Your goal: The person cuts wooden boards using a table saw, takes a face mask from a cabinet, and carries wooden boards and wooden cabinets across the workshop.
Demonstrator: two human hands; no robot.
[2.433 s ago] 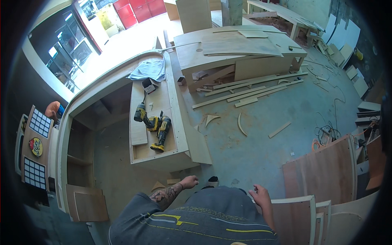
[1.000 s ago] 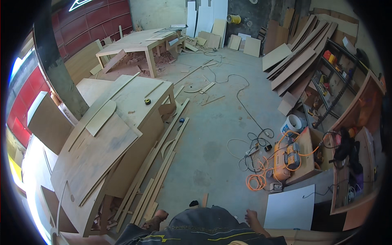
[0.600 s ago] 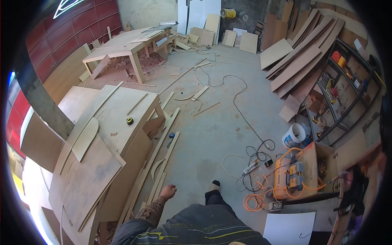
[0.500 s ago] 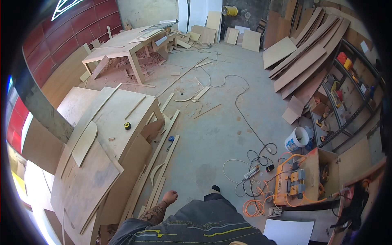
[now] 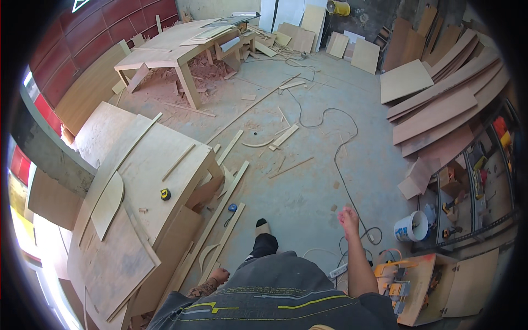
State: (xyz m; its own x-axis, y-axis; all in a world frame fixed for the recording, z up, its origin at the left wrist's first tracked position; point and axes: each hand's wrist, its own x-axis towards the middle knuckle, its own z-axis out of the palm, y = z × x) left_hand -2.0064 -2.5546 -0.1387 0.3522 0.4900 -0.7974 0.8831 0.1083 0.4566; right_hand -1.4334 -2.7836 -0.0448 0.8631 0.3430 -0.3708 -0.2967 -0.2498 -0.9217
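My left hand hangs low at my left side, its fingers curled in, beside long wooden strips on the floor. Nothing shows in it. In front of me on the right, my right hand is raised with its fingers folded, and I see nothing in it. A black cable runs over the floor behind that hand; whether they touch is not clear, but the hand looks well above it. One foot shows ahead of my body.
On the left stands a plywood workbench with a yellow-black tape measure. Farther back is a wooden table over sawdust and scraps. At right are leaning boards, a white bucket, a tool shelf and an orange machine.
My right hand and forearm have come into view in front. My left hand has dropped lower and back. A foot has stepped forward, and the view has shifted ahead and turned slightly left.
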